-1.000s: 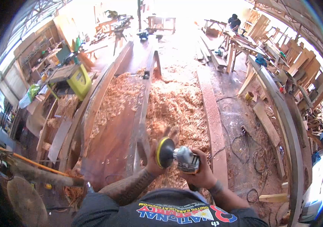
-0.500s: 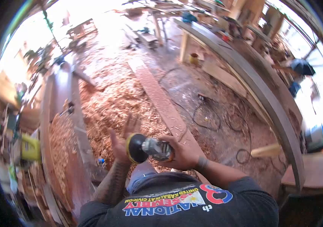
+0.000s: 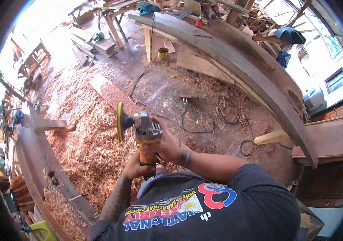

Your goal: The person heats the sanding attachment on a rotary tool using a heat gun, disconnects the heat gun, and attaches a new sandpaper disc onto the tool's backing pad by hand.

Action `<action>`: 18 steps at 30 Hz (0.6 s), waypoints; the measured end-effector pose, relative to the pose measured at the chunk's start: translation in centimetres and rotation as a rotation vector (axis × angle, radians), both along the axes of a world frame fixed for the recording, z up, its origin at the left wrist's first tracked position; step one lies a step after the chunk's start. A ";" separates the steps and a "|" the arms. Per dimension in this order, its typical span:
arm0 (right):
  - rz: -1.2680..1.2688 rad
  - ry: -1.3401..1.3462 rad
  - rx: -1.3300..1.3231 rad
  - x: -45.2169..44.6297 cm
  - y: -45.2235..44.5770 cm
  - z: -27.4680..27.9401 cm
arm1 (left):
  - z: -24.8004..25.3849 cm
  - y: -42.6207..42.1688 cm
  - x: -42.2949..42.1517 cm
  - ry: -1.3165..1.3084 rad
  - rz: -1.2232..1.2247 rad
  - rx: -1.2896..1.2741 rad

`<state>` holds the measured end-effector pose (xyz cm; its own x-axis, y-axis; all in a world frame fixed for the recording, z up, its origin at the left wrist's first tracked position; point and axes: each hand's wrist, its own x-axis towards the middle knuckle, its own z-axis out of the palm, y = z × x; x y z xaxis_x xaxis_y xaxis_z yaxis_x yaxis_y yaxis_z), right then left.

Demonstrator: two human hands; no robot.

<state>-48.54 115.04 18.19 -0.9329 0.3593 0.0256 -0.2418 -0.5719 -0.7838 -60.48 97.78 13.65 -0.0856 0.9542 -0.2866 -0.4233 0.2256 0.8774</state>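
An angle grinder [image 3: 149, 130] with a black and yellow-edged round pad [image 3: 121, 121] is in front of my chest, the pad's edge standing near upright and facing left. My right hand [image 3: 166, 145] is closed around the grinder's body just behind its metal head. Lower down, my left hand [image 3: 136, 165] wraps the rear end of the yellow body; some of its fingers are hidden behind the tool. Beneath the tool, wood shavings [image 3: 79, 148] cover the floor, and a plank [image 3: 113, 94] strewn with dust lies among them.
A long curved timber [image 3: 235, 60] arches along the right side. Another wooden beam [image 3: 65, 180] stands at left. Black cables [image 3: 227, 114] coil on the floor. A yellow can [image 3: 163, 54] sits near a timber leg. Stacked boards [image 3: 93, 48] lie farther back.
My left hand has gone from open beside the pad to gripping the grinder's rear. The grinder has turned, lifting its pad up and leftward. My view has swung right.
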 end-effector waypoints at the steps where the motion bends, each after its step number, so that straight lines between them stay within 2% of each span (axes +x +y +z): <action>1: -0.008 -0.006 -0.029 -2.0 1.6 -0.8 | 0.2 1.6 -0.9 -0.003 0.065 -0.009; 2: -0.018 -0.009 -0.059 -3.7 3.4 -1.5 | 0.3 2.8 -2.3 0.055 0.065 -0.042; 3: 0.058 -0.077 0.068 -4.7 5.8 -2.7 | 0.2 4.0 -3.6 0.115 0.062 -0.075; 6: 0.107 -0.086 0.071 -6.4 10.5 -5.5 | 0.0 7.0 -7.3 0.325 0.056 -0.150; 8: 0.228 -0.420 0.437 -5.2 14.4 -7.3 | -0.1 8.9 -8.9 0.406 0.065 -0.162; 9: 0.288 -0.589 0.622 -4.4 16.7 -7.6 | -0.5 9.8 -9.3 0.322 0.097 -0.119; 10: 0.346 -0.627 0.823 -3.7 18.5 -6.1 | -0.1 10.9 -9.9 0.337 0.089 -0.178; 11: 0.412 -0.733 0.959 -2.9 20.4 -7.0 | -1.5 11.9 -10.6 0.278 0.088 -0.189; 15: 0.466 -0.809 1.022 -0.8 29.0 -11.4 | -4.5 18.3 -13.6 0.204 0.160 -0.226; 17: 0.516 -0.835 1.037 -1.1 34.4 -13.1 | -2.3 23.9 -14.8 0.230 0.210 -0.272; 18: 0.531 -0.827 1.052 -1.4 37.2 -13.4 | -2.9 26.4 -16.0 0.319 0.187 -0.276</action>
